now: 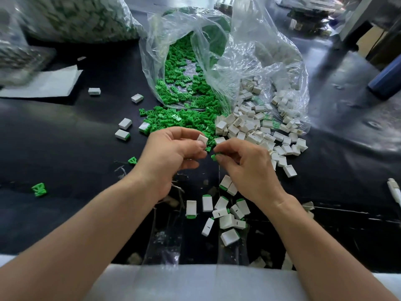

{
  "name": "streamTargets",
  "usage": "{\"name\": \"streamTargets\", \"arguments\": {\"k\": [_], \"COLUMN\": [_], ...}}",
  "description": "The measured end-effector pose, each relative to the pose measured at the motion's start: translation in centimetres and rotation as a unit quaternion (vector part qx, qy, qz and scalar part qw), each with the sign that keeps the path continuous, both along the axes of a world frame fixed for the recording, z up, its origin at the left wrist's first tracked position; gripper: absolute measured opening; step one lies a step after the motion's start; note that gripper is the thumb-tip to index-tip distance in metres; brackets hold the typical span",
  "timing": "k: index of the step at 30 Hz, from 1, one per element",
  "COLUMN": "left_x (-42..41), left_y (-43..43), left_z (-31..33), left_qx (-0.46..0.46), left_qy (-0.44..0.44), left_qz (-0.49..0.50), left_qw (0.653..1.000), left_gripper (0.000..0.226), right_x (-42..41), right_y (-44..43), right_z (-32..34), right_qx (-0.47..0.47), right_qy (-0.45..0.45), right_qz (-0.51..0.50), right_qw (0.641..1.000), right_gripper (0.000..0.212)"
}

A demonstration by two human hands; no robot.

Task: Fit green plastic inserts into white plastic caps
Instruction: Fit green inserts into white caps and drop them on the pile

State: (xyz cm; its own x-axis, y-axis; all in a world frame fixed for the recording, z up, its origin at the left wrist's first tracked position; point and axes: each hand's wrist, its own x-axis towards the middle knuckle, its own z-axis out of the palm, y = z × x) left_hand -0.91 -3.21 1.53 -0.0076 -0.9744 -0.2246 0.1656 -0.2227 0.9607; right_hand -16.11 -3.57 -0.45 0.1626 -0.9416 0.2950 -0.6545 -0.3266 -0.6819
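Between the hands sit one cap and one insert, just apart: the left hand [173, 153] pinches a single white cap [202, 139], the right hand [245, 168] a single green insert [214, 157]. Beyond the fingertips lie a green heap [178, 118] and a white heap [249, 127] — both past counting. Below the right wrist lie roughly a dozen assembled pieces [225, 220]; left of the left hand lie two stray inserts [132, 160].

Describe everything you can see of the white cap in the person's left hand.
The white cap is a small boxy piece of matte white plastic, one flat face turned toward the camera. The left hand pinches it, tilted, above the black table. The hand hides its lower part. No green shows on it. It sits just apart from the green insert that the right hand pinches.
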Motion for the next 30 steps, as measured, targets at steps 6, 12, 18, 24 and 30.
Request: {"name": "streamTargets", "arguments": {"k": [6,12,18,24,30], "left_x": [1.0,0.3,0.3,0.4,0.5], "left_y": [0.4,0.5,0.7,0.9,0.9], "left_z": [-0.9,-0.4,0.0,0.0,0.0], "left_qx": [-0.063,-0.084,-0.107,-0.114,-0.125], "left_qy": [-0.033,-0.061,-0.058,-0.080,-0.095], "left_qz": [-0.009,-0.050,-0.080,-0.085,-0.088], "left_qw": [0.997,0.993,0.989,0.987,0.984], "left_gripper": [0.012,0.012,0.013,0.014,0.017], "right_x": [-0.8,-0.5,-0.3,-0.3,-0.7], "right_y": [0.1,0.8,0.9,0.9,0.7], "right_z": [0.8,1.8,1.7,1.5,1.5], "right_qx": [0.039,0.047,0.021,0.024,0.076], "right_qy": [-0.135,-0.232,-0.167,-0.152,-0.143], "right_qz": [0.008,0.047,0.041,0.054,0.057], "right_qw": [0.990,0.970,0.985,0.987,0.985], "right_gripper": [0.025,0.026,0.022,0.022,0.016]}}
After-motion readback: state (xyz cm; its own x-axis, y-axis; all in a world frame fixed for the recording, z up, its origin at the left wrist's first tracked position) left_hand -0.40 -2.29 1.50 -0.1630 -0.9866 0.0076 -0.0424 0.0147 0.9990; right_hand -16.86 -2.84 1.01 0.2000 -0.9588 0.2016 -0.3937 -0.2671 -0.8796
